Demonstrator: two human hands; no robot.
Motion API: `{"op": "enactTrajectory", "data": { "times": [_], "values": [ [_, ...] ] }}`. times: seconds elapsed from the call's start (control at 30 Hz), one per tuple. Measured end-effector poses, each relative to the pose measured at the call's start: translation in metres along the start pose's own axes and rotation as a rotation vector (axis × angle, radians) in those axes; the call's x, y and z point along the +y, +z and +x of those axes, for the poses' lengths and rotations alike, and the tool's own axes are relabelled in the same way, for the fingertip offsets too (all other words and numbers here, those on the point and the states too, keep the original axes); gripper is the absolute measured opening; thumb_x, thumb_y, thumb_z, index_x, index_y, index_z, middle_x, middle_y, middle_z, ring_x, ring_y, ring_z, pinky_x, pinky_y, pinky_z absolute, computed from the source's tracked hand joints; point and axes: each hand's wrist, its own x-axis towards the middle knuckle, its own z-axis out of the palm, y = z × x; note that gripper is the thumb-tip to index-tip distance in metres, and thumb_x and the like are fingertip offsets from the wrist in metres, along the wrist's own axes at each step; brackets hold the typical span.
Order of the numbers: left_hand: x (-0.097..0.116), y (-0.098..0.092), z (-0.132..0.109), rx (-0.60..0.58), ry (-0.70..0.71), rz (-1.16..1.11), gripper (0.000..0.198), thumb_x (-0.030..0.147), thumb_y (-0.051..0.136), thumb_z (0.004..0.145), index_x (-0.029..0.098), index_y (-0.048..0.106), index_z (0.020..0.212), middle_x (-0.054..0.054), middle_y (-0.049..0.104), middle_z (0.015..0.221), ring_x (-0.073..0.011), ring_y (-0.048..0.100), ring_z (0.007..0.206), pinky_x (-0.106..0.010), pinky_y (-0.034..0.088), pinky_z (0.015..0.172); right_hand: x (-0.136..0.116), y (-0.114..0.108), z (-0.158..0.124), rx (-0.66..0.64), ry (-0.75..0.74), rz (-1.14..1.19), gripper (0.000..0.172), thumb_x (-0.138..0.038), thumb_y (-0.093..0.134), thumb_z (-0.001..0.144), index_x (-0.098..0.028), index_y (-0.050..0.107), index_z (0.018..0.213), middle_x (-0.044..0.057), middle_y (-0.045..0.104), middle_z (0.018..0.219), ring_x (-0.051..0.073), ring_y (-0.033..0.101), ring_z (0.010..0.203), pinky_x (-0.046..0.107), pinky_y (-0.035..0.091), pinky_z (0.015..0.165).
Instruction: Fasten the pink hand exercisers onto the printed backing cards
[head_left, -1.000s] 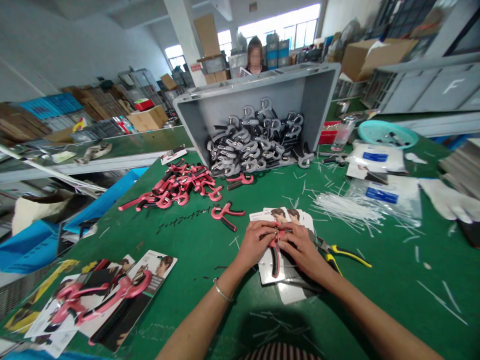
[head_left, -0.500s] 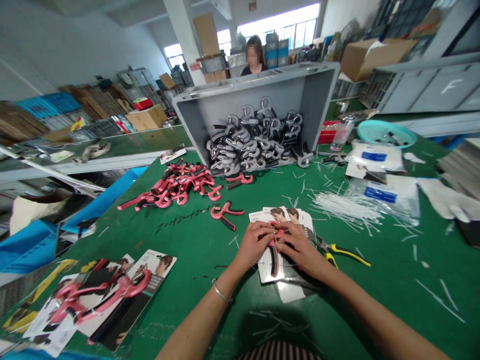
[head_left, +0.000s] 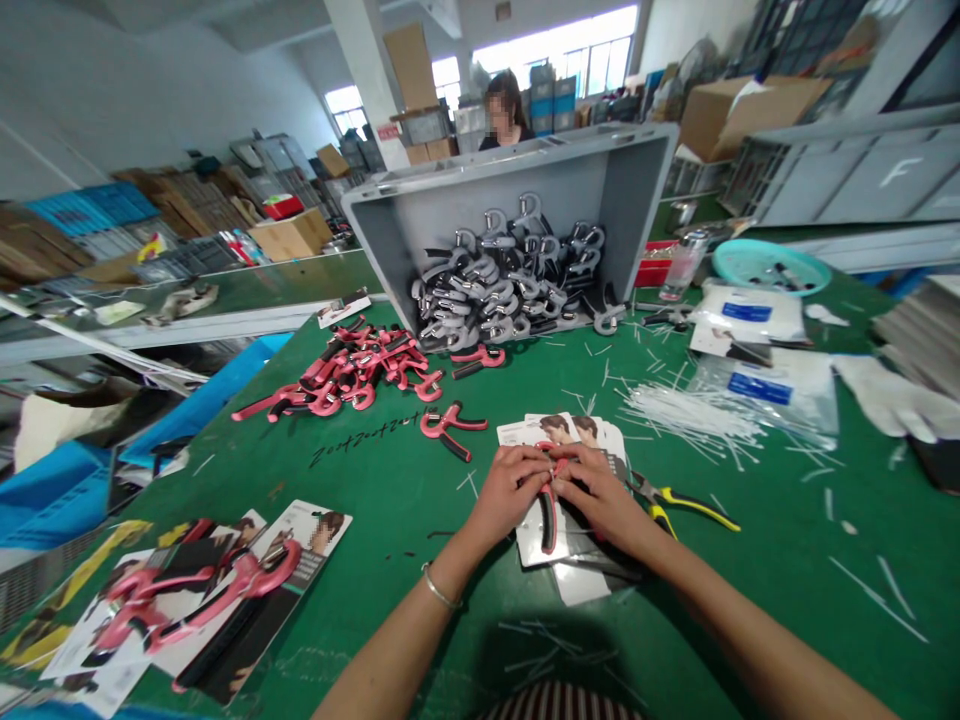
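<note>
A pink and black hand grip exerciser (head_left: 549,520) lies on a printed backing card (head_left: 531,545), on top of a small stack of such cards. My left hand (head_left: 511,490) is closed over its upper left part, fingers bent inward. From the other side my right hand (head_left: 592,490) pinches at the same spot, thumb and fingertips meeting those of the left. A small pale bit shows between the fingertips, too small to name. My hands cover most of the exerciser's upper end. Yellow and black pliers (head_left: 664,503) rest just right of my right hand.
White cable ties (head_left: 694,415) lie heaped at right, others scattered. A grey crate (head_left: 626,210) on its side holds grey exercisers (head_left: 495,290). Pink exercisers (head_left: 360,370) are piled left of it; carded ones (head_left: 240,590) lie front left. Behind the crate is a person (head_left: 506,115).
Both hands stay at the same place on the exerciser. Their fingertips have shifted slightly and come closer together. The view has moved a little.
</note>
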Motion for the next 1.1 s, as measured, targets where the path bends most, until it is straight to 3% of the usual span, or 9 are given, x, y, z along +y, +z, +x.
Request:
{"op": "enactTrajectory", "data": {
  "times": [0.13,0.27,0.47,0.6,0.7,0.77,0.9,1.0,1.1],
  "values": [
    [-0.001,-0.005,0.001,-0.023,-0.075,-0.073,0.021,0.030,0.056,0.092,0.024,0.075,0.099,-0.004,0.074,0.104,-0.0218,0.061,0.104,-0.040,0.043,0.098,-0.003,0.003,0.006,0.068,0.026,0.001,0.020,-0.030,0.055,0.094,-0.023,0.068,0.082,0.006,0.062,0.113,0.025,0.053,0.115,0.048,0.037,0.104],
    [0.007,-0.010,0.008,0.072,-0.157,-0.023,0.016,0.028,0.058,0.089,0.021,0.072,0.084,-0.004,0.072,0.088,-0.0206,0.063,0.089,-0.036,0.047,0.086,-0.002,0.007,0.008,0.087,0.000,0.014,0.012,-0.025,0.053,0.094,-0.023,0.064,0.090,0.006,0.062,0.116,0.024,0.053,0.115,0.048,0.037,0.104],
    [0.037,0.010,-0.013,0.060,0.112,0.413,0.019,0.020,0.046,0.095,0.020,0.064,0.090,-0.008,0.065,0.093,-0.0249,0.055,0.095,-0.044,0.041,0.089,0.003,0.012,0.010,0.209,-0.028,0.038,0.011,-0.021,0.052,0.093,-0.023,0.060,0.101,0.008,0.064,0.112,0.024,0.055,0.110,0.046,0.040,0.099],
    [0.034,0.032,-0.042,-0.077,0.254,0.607,0.019,0.012,0.045,0.091,0.017,0.064,0.093,-0.011,0.063,0.094,-0.0280,0.052,0.095,-0.048,0.041,0.092,0.002,0.018,0.013,0.230,-0.028,0.026,0.009,-0.019,0.054,0.090,-0.023,0.059,0.096,0.007,0.065,0.106,0.025,0.055,0.107,0.045,0.040,0.096],
    [0.030,0.035,-0.054,-0.140,0.314,0.648,0.019,0.012,0.046,0.092,0.017,0.063,0.098,-0.010,0.064,0.097,-0.0276,0.052,0.100,-0.047,0.040,0.097,-0.001,0.018,0.013,0.221,-0.026,0.006,0.008,-0.017,0.053,0.091,-0.023,0.059,0.090,0.006,0.065,0.106,0.026,0.054,0.108,0.046,0.039,0.096],
    [0.033,0.029,-0.058,-0.087,0.248,0.617,0.020,0.020,0.050,0.094,0.018,0.061,0.110,-0.011,0.062,0.112,-0.0285,0.050,0.110,-0.048,0.039,0.100,-0.006,0.012,0.008,0.205,-0.023,-0.022,0.009,-0.018,0.052,0.092,-0.023,0.059,0.089,0.006,0.066,0.104,0.025,0.055,0.106,0.045,0.039,0.095],
    [0.039,0.011,-0.070,0.123,-0.045,0.581,0.055,0.045,0.068,0.082,0.014,0.051,0.125,-0.018,0.054,0.125,-0.0349,0.049,0.114,-0.055,0.039,0.097,-0.022,-0.005,-0.015,0.052,-0.086,-0.154,0.012,-0.022,0.050,0.096,-0.023,0.061,0.093,0.005,0.066,0.095,0.024,0.055,0.093,0.042,0.041,0.088],
    [0.036,0.004,-0.076,0.102,-0.165,0.537,0.036,0.039,0.067,0.084,0.015,0.057,0.109,-0.013,0.058,0.104,-0.0301,0.055,0.100,-0.048,0.046,0.088,-0.035,-0.009,-0.030,-0.104,-0.167,-0.323,0.013,-0.025,0.052,0.096,-0.022,0.064,0.092,0.006,0.065,0.086,0.025,0.053,0.086,0.041,0.042,0.082],
    [0.030,0.000,-0.075,0.041,-0.168,0.502,0.013,0.029,0.058,0.089,0.017,0.060,0.094,-0.010,0.058,0.093,-0.0265,0.057,0.093,-0.044,0.047,0.086,-0.043,-0.001,-0.033,-0.178,-0.219,-0.476,0.013,-0.025,0.053,0.095,-0.020,0.065,0.090,0.009,0.065,0.086,0.027,0.052,0.086,0.043,0.042,0.079]
  ]
}}
